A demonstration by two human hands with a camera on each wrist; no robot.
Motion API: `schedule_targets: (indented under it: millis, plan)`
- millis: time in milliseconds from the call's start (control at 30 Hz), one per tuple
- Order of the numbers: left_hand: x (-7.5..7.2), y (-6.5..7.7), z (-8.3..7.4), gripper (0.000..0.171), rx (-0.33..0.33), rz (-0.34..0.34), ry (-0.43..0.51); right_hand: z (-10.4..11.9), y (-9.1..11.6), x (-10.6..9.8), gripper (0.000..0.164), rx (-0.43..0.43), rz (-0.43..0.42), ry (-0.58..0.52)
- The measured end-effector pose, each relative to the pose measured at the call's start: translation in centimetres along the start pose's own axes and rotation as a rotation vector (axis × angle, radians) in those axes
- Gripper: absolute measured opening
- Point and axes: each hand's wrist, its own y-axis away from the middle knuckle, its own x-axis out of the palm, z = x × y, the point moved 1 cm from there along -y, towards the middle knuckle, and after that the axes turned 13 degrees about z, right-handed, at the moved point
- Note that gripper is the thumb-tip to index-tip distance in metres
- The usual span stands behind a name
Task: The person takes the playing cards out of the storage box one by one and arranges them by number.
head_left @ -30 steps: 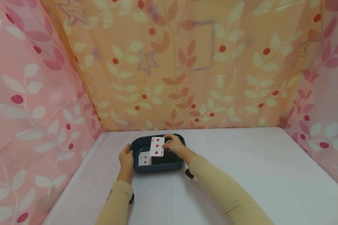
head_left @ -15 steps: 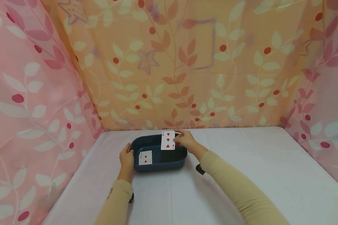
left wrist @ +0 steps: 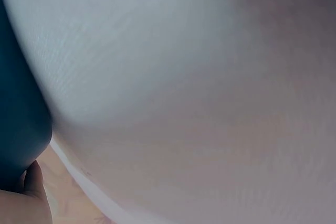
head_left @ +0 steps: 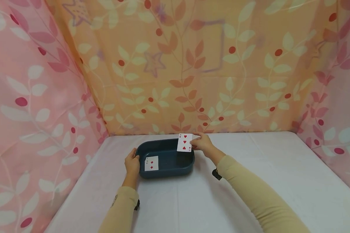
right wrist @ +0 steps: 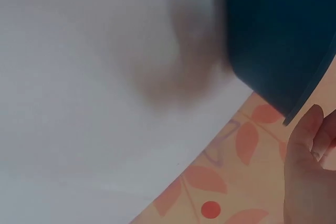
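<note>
In the head view, a dark blue plastic basin (head_left: 169, 173) with rounded corners stands on the white-covered table. My left hand (head_left: 132, 165) grips its left end, the thumb near the rim. A three of hearts playing card (head_left: 185, 142) is pinched at its right edge by my right hand (head_left: 206, 145), above the basin's far right corner. Inside the basin at the left lies a white playing card (head_left: 151, 163) with red diamonds, face up. The right wrist view has the basin's outer wall (right wrist: 278, 35) beside the right hand (right wrist: 310, 177); the pinched card is out of that view.
The white tablecloth (head_left: 250, 181) spreads around the basin. A patterned orange curtain (head_left: 204, 81) hangs behind the table, with pink leaf-patterned curtains (head_left: 32, 113) at both sides. Each wrist wears a black strap (head_left: 216, 174).
My right hand has carried the three of hearts rightward and slightly away, from over the basin's middle to its far right corner. The left hand still holds the basin's left end.
</note>
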Motion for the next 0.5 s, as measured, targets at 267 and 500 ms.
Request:
schedule_targets:
  millis: [267, 500]
  plan:
    - [0.0, 0.1, -0.1, 0.048, 0.004, 0.009, -0.009, -0.3, 0.1, -1.5, 0.047, -0.002, -0.061, -0.019]
    - [0.1, 0.2, -0.2, 0.048, -0.001, 0.013, -0.011, -0.5, 0.6, -2.5, 0.044, 0.013, -0.096, -0.032]
